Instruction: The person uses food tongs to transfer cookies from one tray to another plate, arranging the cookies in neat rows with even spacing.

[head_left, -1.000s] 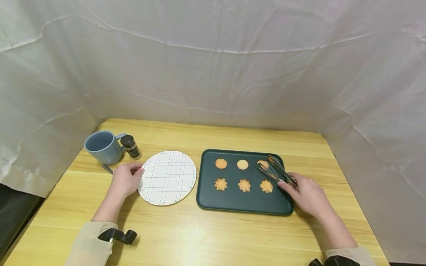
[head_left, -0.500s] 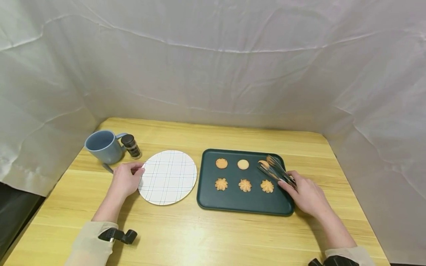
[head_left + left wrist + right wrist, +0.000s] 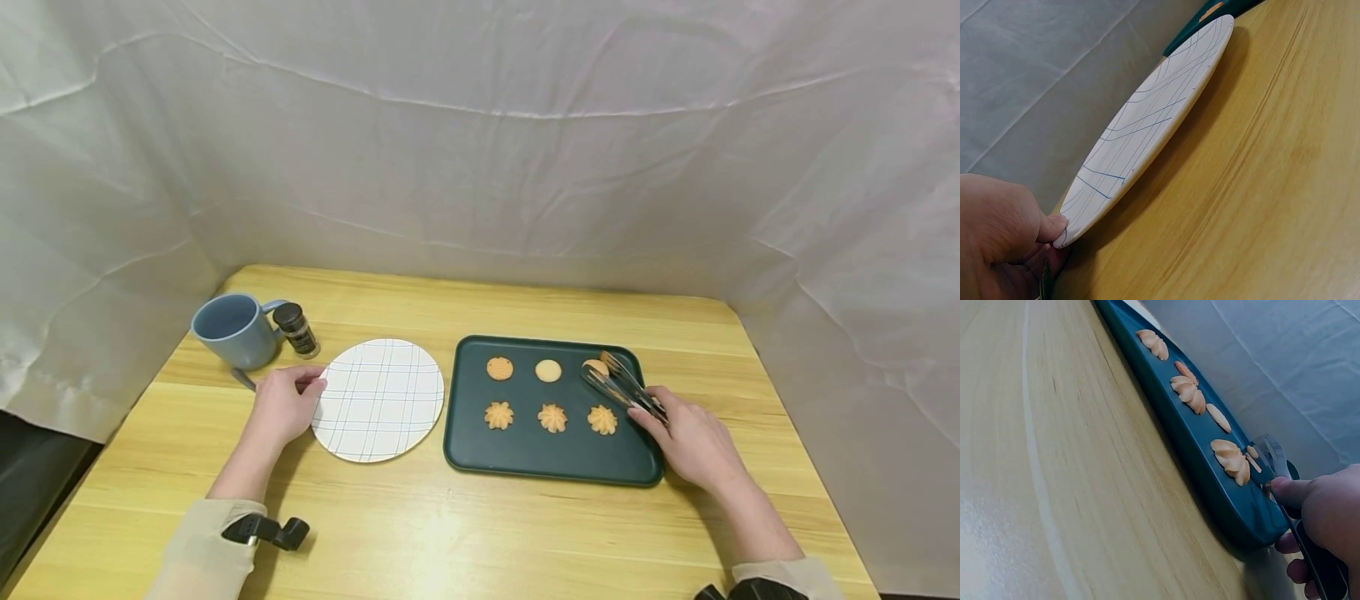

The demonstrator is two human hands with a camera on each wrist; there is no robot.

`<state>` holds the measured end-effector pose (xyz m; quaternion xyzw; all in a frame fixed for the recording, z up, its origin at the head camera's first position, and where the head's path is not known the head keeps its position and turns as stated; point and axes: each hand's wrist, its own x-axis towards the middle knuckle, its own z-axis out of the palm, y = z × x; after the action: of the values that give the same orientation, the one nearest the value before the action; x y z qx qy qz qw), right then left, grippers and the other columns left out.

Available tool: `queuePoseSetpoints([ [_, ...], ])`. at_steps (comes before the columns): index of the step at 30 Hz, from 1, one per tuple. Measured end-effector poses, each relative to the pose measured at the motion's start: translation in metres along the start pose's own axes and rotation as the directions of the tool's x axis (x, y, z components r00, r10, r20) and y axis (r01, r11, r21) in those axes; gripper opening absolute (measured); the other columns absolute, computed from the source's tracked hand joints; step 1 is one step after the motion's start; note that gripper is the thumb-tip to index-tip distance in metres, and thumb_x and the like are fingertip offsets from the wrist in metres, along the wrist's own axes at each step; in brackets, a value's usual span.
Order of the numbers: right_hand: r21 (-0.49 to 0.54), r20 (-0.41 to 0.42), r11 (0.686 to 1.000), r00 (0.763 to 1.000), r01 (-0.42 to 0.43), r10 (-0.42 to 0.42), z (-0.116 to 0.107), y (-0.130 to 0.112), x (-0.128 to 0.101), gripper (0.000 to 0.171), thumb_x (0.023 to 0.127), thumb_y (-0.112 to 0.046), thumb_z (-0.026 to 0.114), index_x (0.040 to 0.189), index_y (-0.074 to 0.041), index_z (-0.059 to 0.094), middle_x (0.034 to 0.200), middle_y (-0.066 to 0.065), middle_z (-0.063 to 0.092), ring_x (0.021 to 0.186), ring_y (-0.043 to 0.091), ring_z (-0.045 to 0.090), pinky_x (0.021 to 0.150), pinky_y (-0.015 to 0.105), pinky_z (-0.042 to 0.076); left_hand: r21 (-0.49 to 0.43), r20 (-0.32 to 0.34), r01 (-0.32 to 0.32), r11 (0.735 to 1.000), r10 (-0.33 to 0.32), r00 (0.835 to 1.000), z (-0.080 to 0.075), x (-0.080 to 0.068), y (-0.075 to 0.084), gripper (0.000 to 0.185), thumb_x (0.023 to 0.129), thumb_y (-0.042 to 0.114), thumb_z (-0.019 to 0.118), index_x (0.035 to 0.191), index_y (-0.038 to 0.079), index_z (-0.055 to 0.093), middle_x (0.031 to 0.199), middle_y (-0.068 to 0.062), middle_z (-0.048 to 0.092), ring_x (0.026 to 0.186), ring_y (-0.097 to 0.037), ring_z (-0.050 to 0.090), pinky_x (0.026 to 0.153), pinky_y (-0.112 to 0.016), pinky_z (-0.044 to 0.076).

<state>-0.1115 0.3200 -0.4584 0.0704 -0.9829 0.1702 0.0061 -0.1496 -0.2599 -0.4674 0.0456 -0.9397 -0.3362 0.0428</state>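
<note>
My left hand (image 3: pixel 285 406) pinches the left rim of a round white plate (image 3: pixel 378 400) with blue grid lines. In the left wrist view the thumb lies on top of the rim, with fingers below it. My right hand (image 3: pixel 693 437) grips a pair of metal tongs (image 3: pixel 633 392), pointing forward-left over the right side of a dark green tray (image 3: pixel 555 462). Their open ends stand on either side of the back right round cookie (image 3: pixel 596 367), partly covering it. Nearest in front of it lies a ridged, flower-shaped cookie (image 3: pixel 602 420).
Two more round cookies (image 3: pixel 547 371) and two more flower-shaped ones lie on the tray. Beyond my left hand stand a blue mug (image 3: pixel 236 333) and a black-capped spice jar (image 3: pixel 297 332). A thin grey handle (image 3: pixel 243 380) shows beside that hand. Pale cloth (image 3: pixel 480 192) hangs behind the table.
The tongs' ends have drawn slightly closer together around the back right round cookie. My left hand and the plate look unchanged.
</note>
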Motion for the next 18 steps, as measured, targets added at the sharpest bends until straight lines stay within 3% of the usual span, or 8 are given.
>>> queuePoseSetpoints([
  [8, -0.012, -0.003, 1.0, 1.0, 0.01, -0.01, 0.0001, 0.0004, -0.0007, 0.06, 0.109, -0.055, 0.052, 0.142, -0.005, 0.059, 0.122, 0.027, 0.07, 0.1, 0.049, 0.07, 0.073, 0.065, 0.053, 0.003, 0.006, 0.005, 1.0, -0.005, 1.0, -0.0005, 0.0001, 0.0012, 0.028, 0.105, 0.011, 0.063, 0.125, -0.005, 0.073, 0.107, -0.021, 0.075, 0.104, -0.041, 0.064, 0.1, -0.059, 0.037],
  [18, -0.015, -0.001, 1.0, 1.0, 0.016, -0.016, -0.0033, -0.0016, -0.0013, 0.061, 0.109, -0.055, 0.052, 0.143, -0.005, 0.059, 0.123, 0.028, 0.07, 0.101, 0.05, 0.069, 0.073, 0.066, 0.053, -0.001, 0.018, 0.019, 1.0, -0.019, 1.0, -0.0015, -0.0003, 0.0025, 0.029, 0.105, 0.012, 0.062, 0.127, -0.004, 0.072, 0.11, -0.022, 0.075, 0.108, -0.043, 0.062, 0.104, -0.061, 0.034],
])
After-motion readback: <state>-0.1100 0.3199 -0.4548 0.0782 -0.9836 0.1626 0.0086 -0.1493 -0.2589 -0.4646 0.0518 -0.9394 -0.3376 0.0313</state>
